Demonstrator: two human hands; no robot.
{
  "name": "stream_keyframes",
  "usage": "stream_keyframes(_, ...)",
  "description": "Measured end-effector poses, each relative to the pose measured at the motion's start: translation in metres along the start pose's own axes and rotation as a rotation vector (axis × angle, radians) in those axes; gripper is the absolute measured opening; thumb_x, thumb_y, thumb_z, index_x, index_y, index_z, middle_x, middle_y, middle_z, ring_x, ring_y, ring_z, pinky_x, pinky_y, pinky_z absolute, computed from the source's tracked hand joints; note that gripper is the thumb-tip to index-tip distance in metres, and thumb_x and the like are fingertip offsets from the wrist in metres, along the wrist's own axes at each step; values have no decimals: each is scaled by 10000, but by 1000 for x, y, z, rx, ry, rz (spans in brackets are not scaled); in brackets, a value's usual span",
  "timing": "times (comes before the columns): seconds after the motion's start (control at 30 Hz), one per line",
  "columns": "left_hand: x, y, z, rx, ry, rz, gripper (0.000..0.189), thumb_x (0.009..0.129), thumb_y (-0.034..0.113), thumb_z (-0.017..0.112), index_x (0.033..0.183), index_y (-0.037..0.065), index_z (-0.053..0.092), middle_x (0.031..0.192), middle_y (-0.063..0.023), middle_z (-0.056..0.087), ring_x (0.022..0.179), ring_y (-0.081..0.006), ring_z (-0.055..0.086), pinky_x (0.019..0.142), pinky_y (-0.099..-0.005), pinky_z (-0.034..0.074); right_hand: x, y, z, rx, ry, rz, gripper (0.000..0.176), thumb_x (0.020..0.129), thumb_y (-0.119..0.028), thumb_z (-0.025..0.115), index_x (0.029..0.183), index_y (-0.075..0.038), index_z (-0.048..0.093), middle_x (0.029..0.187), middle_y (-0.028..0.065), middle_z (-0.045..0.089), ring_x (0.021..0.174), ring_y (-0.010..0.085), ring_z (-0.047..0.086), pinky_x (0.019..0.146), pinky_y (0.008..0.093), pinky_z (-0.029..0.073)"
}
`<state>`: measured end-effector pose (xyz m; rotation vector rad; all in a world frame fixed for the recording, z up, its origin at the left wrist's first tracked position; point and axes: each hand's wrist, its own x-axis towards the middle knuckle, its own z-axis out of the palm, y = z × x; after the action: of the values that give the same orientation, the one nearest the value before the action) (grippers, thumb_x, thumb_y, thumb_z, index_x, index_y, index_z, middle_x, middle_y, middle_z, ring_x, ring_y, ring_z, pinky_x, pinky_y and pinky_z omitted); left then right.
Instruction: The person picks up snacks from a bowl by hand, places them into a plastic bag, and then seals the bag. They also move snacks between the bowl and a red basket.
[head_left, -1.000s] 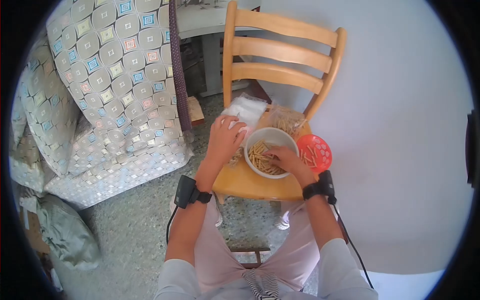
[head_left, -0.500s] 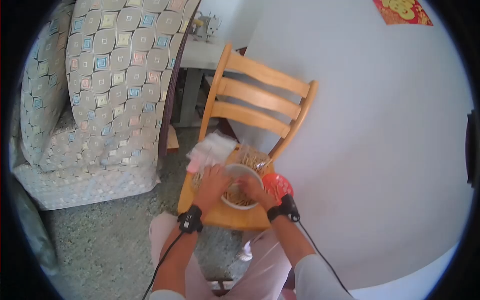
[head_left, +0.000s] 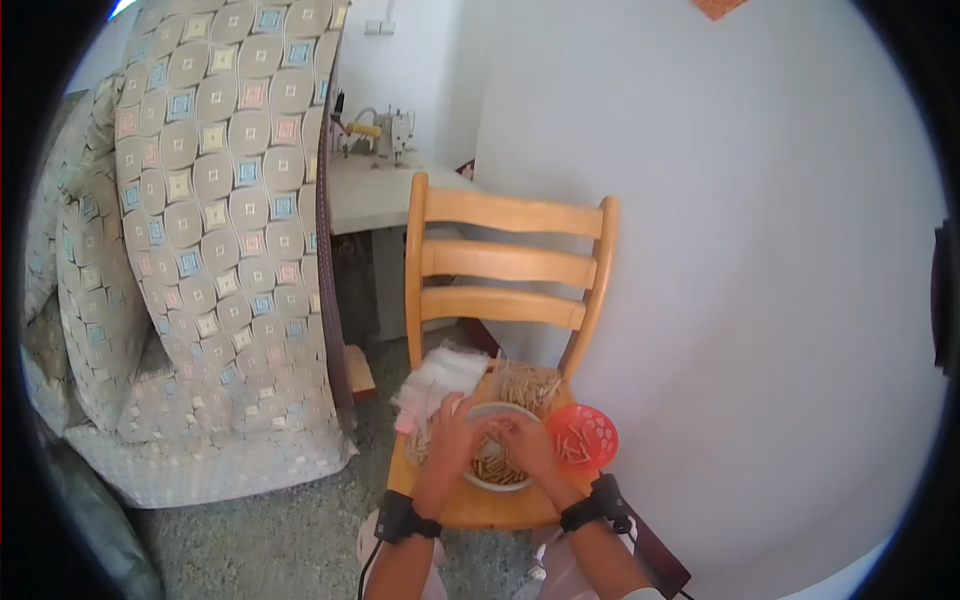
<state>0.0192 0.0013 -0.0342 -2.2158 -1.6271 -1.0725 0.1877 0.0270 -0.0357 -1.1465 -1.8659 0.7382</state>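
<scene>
At the lower centre of the frame, the left hand (head_left: 455, 440) and the right hand (head_left: 527, 446) meet over a round white bowl of short tan sticks (head_left: 500, 482), fingers curled; whether they pinch anything I cannot tell. The bowl sits on a light-wood chair (head_left: 505, 513), between crumpled clear plastic bags (head_left: 448, 376) at its upper left and a red plastic basket (head_left: 607, 440) holding similar sticks at its right.

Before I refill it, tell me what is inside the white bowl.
Short tan sticks lie in the white bowl. The left hand and right hand hide part of its inside; anything beneath them or the top sticks cannot be seen.
</scene>
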Motion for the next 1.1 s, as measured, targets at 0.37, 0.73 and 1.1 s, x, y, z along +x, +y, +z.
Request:
stream_keyframes(0.37,21,6,-25,-291,87,-61,164,824,168,730,988,153,729,1273,-55,583,1287,-378,407,1083,-484,347,5,-41,-28,234,134,-176,206,877,-134,740,1051,-36,687,916,75,718,835,149,681,776,298,528)
stream_keyframes(0.73,37,15,-41,-329,-9,-21,172,833,153,734,997,117,693,1268,-60,590,1302,-351,405,1089,-461,336,8,-49,-33,253,134,-97,260,918,-188,688,1130,-47,635,965,112,700,863,217,691,781,325,530)
stream_keyframes(1.1,34,3,-56,-506,-202,-258,189,892,144,704,1036,24,684,928,-108,705,806,-229,672,746,-314,498,13,-35,-23,240,89,-97,184,933,-217,651,1040,-69,672,953,120,688,805,270,656,738,364,512)
